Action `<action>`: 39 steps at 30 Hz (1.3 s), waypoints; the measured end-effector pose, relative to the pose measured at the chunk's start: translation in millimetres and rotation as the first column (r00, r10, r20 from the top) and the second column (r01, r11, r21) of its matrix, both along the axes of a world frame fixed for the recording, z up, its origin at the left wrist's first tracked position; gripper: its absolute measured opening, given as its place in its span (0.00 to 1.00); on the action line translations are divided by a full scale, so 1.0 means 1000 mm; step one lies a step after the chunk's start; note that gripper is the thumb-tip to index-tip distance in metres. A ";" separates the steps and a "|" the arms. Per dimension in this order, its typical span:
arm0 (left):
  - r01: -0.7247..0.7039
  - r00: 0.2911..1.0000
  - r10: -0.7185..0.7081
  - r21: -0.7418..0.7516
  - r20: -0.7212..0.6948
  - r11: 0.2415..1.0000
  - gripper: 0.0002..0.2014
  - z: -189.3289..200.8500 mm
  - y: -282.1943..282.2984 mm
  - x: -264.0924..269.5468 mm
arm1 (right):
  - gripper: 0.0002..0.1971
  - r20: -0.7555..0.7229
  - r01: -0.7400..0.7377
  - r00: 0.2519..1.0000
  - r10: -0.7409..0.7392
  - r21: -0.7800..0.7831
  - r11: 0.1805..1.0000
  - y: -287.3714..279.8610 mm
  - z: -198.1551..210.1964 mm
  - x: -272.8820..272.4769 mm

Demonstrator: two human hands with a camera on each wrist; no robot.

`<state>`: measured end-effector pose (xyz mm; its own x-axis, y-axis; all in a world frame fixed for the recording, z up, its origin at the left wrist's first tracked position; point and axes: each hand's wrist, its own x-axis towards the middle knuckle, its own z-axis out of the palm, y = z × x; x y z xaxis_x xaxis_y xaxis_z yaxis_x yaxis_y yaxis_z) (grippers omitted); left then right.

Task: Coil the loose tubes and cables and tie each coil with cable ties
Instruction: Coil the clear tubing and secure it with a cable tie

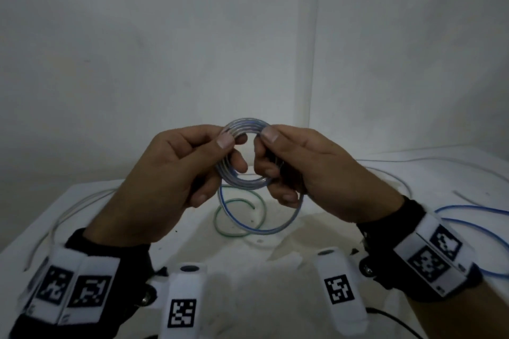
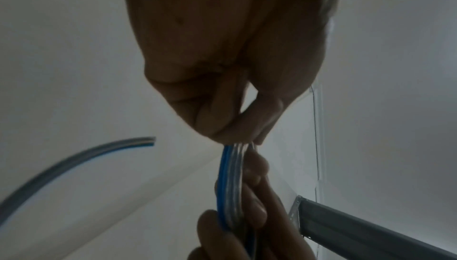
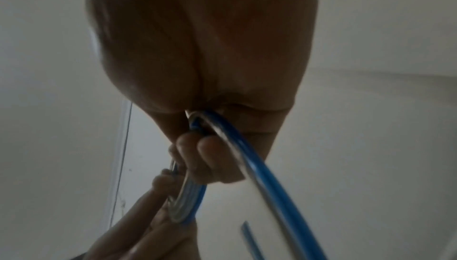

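Coil of clear tube with a blue stripe (image 1: 242, 157): being held in the air above the counter (image 1: 358, 215), standing roughly upright, its open ring facing the head camera. Several turns are lying side by side; in the left wrist view they are showing as parallel blue and clear bands (image 2: 231, 182).

Left hand (image 1: 170, 173): gripping the coil's left side, thumb pressing on the front of the turns, fingers curling behind and through the ring. Grip is clamped on the coil.

Right hand (image 1: 305, 170): gripping the coil's right side the same way, thumb on the front near the top, fingers curling round from behind. Grip is clamped on the coil. In the right wrist view the turns are passing between the fingertips (image 3: 210, 149) and palm.

Loose tail of the same tube (image 1: 278, 226): running down from under the right hand, looping over the counter below the coil and rising back towards it. Its cut end (image 2: 150, 140) is showing in the left wrist view, apart from the hand.

Green cable (image 1: 234, 201): lying curled on the counter directly beneath the coil, crossing the tail.

Blue tube (image 1: 473, 217): lying on the counter at far right, behind the right wrist.

Pale tube (image 1: 68, 212): curving over the counter's left part.
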<state>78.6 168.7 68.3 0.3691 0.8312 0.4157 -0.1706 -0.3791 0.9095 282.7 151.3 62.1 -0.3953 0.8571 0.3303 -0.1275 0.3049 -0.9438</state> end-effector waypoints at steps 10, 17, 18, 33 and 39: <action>0.012 1.000 -0.012 0.005 0.015 1.000 0.12 -0.001 0.000 0.002 | 0.16 -0.012 0.004 1.000 -0.004 0.018 1.000 -0.001 0.001 0.001; 0.087 0.994 -0.082 -0.058 0.078 0.995 0.11 0.001 -0.003 0.001 | 0.16 -0.117 -0.085 0.990 0.082 -0.024 0.996 0.001 -0.001 -0.002; 0.080 0.996 -0.078 -0.045 0.047 0.996 0.11 0.002 -0.002 -0.001 | 0.16 -0.067 -0.060 0.996 0.059 -0.008 0.998 0.001 0.000 0.000; 0.039 0.980 -0.036 -0.012 0.196 0.999 0.10 0.001 -0.004 0.008 | 0.19 -0.302 -0.087 0.950 0.084 0.003 0.996 0.003 -0.003 -0.014; 0.015 0.996 -0.016 0.003 0.085 1.000 0.10 0.001 -0.004 0.007 | 0.18 -0.152 0.017 0.988 -0.013 0.027 0.999 0.002 0.000 -0.003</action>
<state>86.0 164.3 69.7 0.3451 0.8249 0.4478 -0.2531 -0.3776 0.8907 279.6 153.7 62.1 -0.3261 0.8522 0.4092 -0.2635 0.3338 -0.9051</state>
